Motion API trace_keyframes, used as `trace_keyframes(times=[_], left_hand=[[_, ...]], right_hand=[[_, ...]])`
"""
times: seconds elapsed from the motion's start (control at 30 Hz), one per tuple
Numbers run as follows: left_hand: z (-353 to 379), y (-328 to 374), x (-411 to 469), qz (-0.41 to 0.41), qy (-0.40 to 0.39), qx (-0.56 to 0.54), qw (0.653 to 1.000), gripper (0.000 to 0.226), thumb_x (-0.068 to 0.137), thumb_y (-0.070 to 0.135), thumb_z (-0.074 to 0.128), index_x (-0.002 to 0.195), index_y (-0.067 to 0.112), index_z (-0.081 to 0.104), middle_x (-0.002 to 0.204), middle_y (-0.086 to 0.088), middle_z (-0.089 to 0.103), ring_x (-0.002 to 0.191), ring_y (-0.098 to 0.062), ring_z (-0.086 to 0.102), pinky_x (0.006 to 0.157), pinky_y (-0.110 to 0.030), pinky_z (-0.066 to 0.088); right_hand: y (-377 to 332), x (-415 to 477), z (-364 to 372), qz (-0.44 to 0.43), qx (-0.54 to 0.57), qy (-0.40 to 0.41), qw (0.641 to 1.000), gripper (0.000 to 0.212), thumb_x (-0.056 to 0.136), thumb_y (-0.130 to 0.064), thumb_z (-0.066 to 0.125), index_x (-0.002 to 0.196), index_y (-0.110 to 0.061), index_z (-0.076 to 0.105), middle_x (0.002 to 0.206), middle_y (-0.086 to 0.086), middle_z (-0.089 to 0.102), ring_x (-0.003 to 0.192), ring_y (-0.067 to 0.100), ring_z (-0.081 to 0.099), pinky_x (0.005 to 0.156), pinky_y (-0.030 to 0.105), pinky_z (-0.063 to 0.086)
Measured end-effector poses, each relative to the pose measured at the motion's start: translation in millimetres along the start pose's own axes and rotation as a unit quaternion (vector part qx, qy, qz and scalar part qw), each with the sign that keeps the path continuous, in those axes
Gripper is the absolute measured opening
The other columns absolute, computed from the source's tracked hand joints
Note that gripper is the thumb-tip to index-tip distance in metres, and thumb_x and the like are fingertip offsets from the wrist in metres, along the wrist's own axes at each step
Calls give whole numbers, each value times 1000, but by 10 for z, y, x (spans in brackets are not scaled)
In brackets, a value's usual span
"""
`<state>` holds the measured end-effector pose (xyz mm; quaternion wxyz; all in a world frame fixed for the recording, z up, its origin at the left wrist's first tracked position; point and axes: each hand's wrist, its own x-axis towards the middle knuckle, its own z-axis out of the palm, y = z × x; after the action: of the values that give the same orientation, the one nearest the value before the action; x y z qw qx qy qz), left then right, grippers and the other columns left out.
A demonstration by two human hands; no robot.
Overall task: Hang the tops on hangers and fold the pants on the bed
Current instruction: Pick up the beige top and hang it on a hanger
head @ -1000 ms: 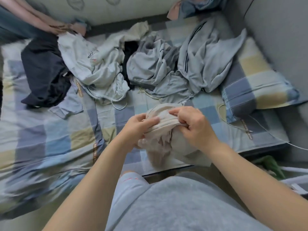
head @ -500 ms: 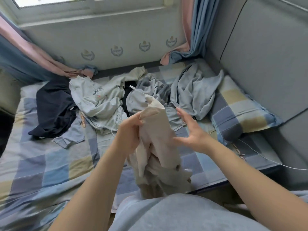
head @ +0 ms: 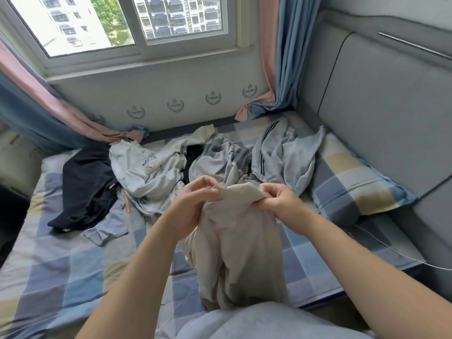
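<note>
We've got the beige garment (head: 242,241) held up over the near edge of the bed (head: 61,277), hung in front of us, prob. so gravity drops it open and we can read what it is; top vs pants can't be told, the lower part is bunched in folds down by our lap; left hand (head: 193,204) and right hand (head: 281,201) sit at abt the same height, a short stretch of the upper edge between them; that edge arches up a bit betw. the two grips, so it isn't pulled taut; left fingers (head: 208,185) are curled in, tips pinching the hem w/ the thumb at the cloth's left corner; right fingers (head: 267,192) are curled tight over a fold at the right corner; both hands narrow, both holding cloth, neither spread; the fabric runs under the fingertips, then falls straight down below both wrists, its bulk nearer us than the pile; the rest of the work lies beyond: dark navy piece (head: 85,189) at left, white top (head: 144,174) beside it, grey heap (head: 220,162) in the middle, striped light-grey piece (head: 286,155) by the checked pillow (head: 354,187); all loose, nothing folded, no hanger in view; our guess at the step: find the waistband or shoulders along that edge, then spread hands apart to shake it flat; risk is a twisted leg or sleeve hidden in the bunch.
</note>
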<state>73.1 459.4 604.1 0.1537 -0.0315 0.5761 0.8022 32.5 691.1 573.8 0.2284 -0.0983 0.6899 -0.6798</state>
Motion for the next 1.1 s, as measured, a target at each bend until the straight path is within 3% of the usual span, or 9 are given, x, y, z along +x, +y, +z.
trace_keyframes(times=[0.07, 0.27, 0.37, 0.53, 0.6, 0.67, 0.87, 1.0, 1.1], left_hand=[[0, -44, 12, -25, 3, 30, 999, 25, 72, 2, 69, 94, 11, 64, 85, -5, 65, 68, -15, 62, 55, -23, 52], [34, -250, 128, -97, -24, 108, 989, 67, 70, 15, 79, 134, 20, 57, 110, -15, 66, 95, -26, 66, 80, -35, 55], [53, -243, 220, -128, -80, 98, 984, 45, 96, 46, 62, 139, 34, 55, 110, -18, 64, 95, -32, 64, 84, -41, 53], [241, -219, 347, -59, -105, 121, 985, 35, 89, 43, 68, 118, 24, 68, 104, -12, 59, 92, -26, 57, 80, -35, 51], [346, -224, 417, -10, -55, 111, 992, 7, 92, 22, 70, 97, 17, 70, 92, -9, 63, 81, -18, 59, 72, -30, 51], [375, -250, 499, 23, 24, 89, 995, 11, 95, 4, 64, 87, 11, 64, 82, -12, 60, 72, -19, 53, 67, -29, 44], [254, -246, 648, 86, 165, 71, 980, 13, 92, -1, 66, 86, 10, 65, 78, -9, 59, 74, -18, 52, 68, -28, 42], [147, -212, 659, 119, 142, 44, 982, 10, 92, 6, 64, 86, 14, 64, 77, -4, 61, 70, -14, 55, 65, -26, 46], [59, -138, 655, 89, 68, -83, 990, 10, 91, 6, 60, 87, 16, 60, 80, -4, 63, 70, -15, 59, 66, -26, 50]], right_hand=[[-81, 17, -19, -30, 35, 37, 998, 38, 71, -3, 59, 61, -22, 27, 67, 6, 32, 64, 18, 24, 59, 35, 16], [-215, 53, -140, -82, -17, 85, 993, 45, 82, 23, 45, 63, -16, 31, 82, 11, 57, 70, 4, 52, 69, 16, 39], [-332, 34, -182, -97, 3, 64, 993, 35, 75, 14, 49, 64, -15, 33, 79, 10, 47, 67, 8, 42, 65, 18, 34], [-399, 53, -272, -107, -25, 53, 993, 43, 80, 30, 37, 71, -11, 46, 76, -1, 55, 68, 6, 49, 66, 18, 38], [-393, 75, -260, -115, -42, 72, 990, 42, 80, 32, 39, 72, -9, 50, 79, 2, 59, 70, 2, 56, 70, 14, 43], [-341, 102, -283, -117, -60, 110, 985, 40, 81, 30, 44, 72, -9, 52, 80, 6, 61, 72, 10, 56, 72, 20, 44], [-104, 110, -350, -72, -174, 122, 974, 27, 85, 12, 62, 82, -15, 57, 73, 1, 55, 64, 13, 47, 63, 29, 40], [-75, 83, -392, 46, -120, -49, 990, 23, 92, -15, 71, 110, -10, 59, 74, 8, 70, 69, 15, 62, 68, 26, 52], [-19, 150, -419, 38, -65, 9, 997, 26, 95, -19, 68, 119, -12, 59, 86, 14, 74, 79, 16, 67, 81, 34, 54]])
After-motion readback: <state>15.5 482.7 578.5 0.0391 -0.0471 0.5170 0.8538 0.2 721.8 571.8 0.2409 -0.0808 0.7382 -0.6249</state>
